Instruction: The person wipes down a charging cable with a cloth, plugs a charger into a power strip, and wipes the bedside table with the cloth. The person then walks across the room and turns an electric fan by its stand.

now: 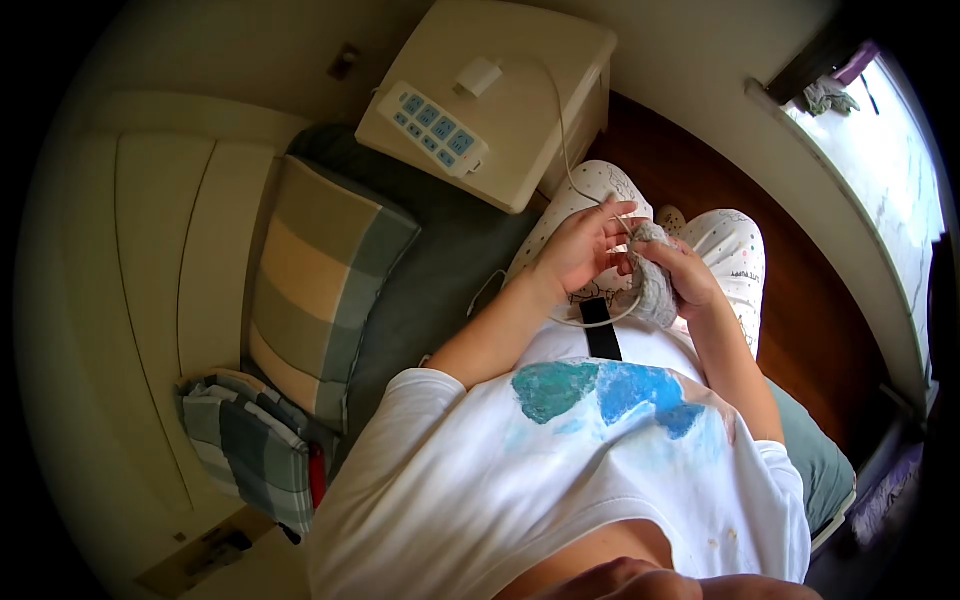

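A small grey knitted piece (655, 285) is held above my lap. My right hand (690, 275) grips it from the right, thumb laid across its upper part. My left hand (595, 247) is at its left edge, palm partly turned up, with loosely curled fingers around a thin whitish strand. That strand runs across the fingers to the knitting; whether it is yarn or part of a needle I cannot tell. A pale flexible cord (612, 319) loops below the left hand toward the piece. The tips of my right fingers are hidden behind the knitting.
On the cream bedside cabinet (515, 60) lie a white power strip (432, 130) and a plugged-in charger (478, 77), its cable trailing toward my knees. A striped pillow (320, 290) and folded plaid cloth (245, 440) are on the left. A window sill (850, 200) runs along the right.
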Motion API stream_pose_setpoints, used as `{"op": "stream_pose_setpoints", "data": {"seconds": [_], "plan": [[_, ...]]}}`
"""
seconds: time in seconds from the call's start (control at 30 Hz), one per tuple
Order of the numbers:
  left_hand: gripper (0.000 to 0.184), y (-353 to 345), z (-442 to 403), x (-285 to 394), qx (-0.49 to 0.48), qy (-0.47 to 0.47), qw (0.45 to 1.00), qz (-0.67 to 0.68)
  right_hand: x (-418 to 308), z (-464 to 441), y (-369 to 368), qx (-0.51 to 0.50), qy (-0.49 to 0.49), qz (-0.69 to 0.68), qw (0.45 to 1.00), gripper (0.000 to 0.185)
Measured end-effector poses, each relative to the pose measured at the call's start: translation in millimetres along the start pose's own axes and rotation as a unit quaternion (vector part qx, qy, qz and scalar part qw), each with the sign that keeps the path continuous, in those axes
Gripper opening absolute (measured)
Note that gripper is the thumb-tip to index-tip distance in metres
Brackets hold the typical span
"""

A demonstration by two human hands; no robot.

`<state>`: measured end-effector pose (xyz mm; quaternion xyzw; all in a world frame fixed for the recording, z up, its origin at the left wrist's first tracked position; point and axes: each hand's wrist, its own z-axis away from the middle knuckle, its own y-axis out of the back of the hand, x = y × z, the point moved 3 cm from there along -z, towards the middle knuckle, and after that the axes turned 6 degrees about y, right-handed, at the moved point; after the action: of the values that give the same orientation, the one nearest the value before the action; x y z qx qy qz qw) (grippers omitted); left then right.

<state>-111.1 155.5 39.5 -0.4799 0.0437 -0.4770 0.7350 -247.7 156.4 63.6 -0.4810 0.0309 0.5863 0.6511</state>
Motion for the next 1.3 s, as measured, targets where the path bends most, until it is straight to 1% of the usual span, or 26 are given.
{"op": "stream_pose_setpoints", "data": {"seconds": [0.03,0.1,0.13,0.17,0.23,0.3,0.37,0.4,0.57,0.63,0.67,0.77,0.8,0.83,0.9,0.97,1.03,1.07,1.13,1.2,1.23,1.27,1.3], "plan": [[0.039,-2,0,-1,0.001,0.001,1.000,0.002,1,-2,1,0.001,-0.002,0.000,1.000,0.020],[0.033,-2,0,5,0.069,-0.108,0.988,-0.081,4,-5,-1,-0.030,-0.029,-0.010,0.999,0.019],[0.027,-1,-1,10,0.102,-0.160,0.975,-0.116,4,-6,-1,-0.030,-0.029,-0.010,0.999,0.019],[0.027,-2,-2,11,0.101,-0.160,0.975,-0.117,5,-7,-2,-0.030,-0.020,-0.005,0.999,0.019],[0.025,-12,1,18,0.160,-0.207,0.942,-0.212,4,-5,-4,-0.029,-0.009,-0.003,1.000,0.019],[0.024,-14,-2,25,0.166,-0.206,0.939,-0.220,-2,-1,-7,-0.020,0.010,-0.005,1.000,0.018],[0.024,-8,-5,35,0.201,-0.238,0.932,-0.185,2,5,-7,-0.013,0.004,0.005,1.000,0.018],[0.024,-3,-6,44,0.238,-0.257,0.920,-0.175,5,8,-6,-0.009,-0.003,0.015,1.000,0.017],[0.021,12,-12,58,0.237,-0.264,0.913,-0.202,6,18,-7,-0.013,-0.004,-0.003,1.000,0.018],[0.020,30,-10,75,0.275,-0.281,0.907,-0.151,11,27,-8,-0.023,-0.024,0.031,0.999,0.018],[0.020,37,-7,83,0.278,-0.284,0.903,-0.164,10,32,-10,-0.013,-0.032,0.009,0.999,0.018],[0.020,39,-8,87,0.278,-0.276,0.903,-0.174,3,36,-11,0.008,-0.015,0.021,1.000,0.017],[0.021,48,-10,90,0.275,-0.280,0.905,-0.166,7,34,-7,-0.017,-0.019,0.016,1.000,0.016],[0.021,59,-10,95,0.275,-0.279,0.905,-0.167,9,37,-7,-0.017,-0.019,0.015,1.000,0.016],[0.022,82,-3,109,0.312,-0.313,0.891,-0.110,10,48,-7,0.003,-0.031,-0.010,0.999,0.017],[0.022,92,2,119,0.319,-0.313,0.889,-0.100,8,52,-3,0.017,-0.031,-0.005,0.999,0.018],[0.022,100,8,123,0.331,-0.315,0.885,-0.093,10,50,5,0.020,-0.019,-0.044,0.999,0.019],[0.026,102,8,123,0.322,-0.309,0.891,-0.082,13,47,9,-0.005,-0.023,-0.064,0.998,0.020],[0.029,97,7,119,0.311,-0.302,0.899,-0.071,11,44,13,-0.007,-0.021,-0.080,0.997,0.019],[0.041,89,3,99,0.235,-0.232,0.944,0.001,10,39,16,-0.003,-0.006,-0.112,0.994,0.019],[0.050,79,-2,81,0.146,-0.147,0.978,0.012,10,35,17,-0.001,-0.005,-0.114,0.994,0.019],[0.051,64,-8,61,0.020,-0.107,0.994,-0.008,9,30,17,-0.005,-0.002,-0.110,0.994,0.018],[0.047,38,-7,43,0.058,-0.088,0.994,0.009,8,25,19,-0.009,0.002,-0.107,0.994,0.018]]}}
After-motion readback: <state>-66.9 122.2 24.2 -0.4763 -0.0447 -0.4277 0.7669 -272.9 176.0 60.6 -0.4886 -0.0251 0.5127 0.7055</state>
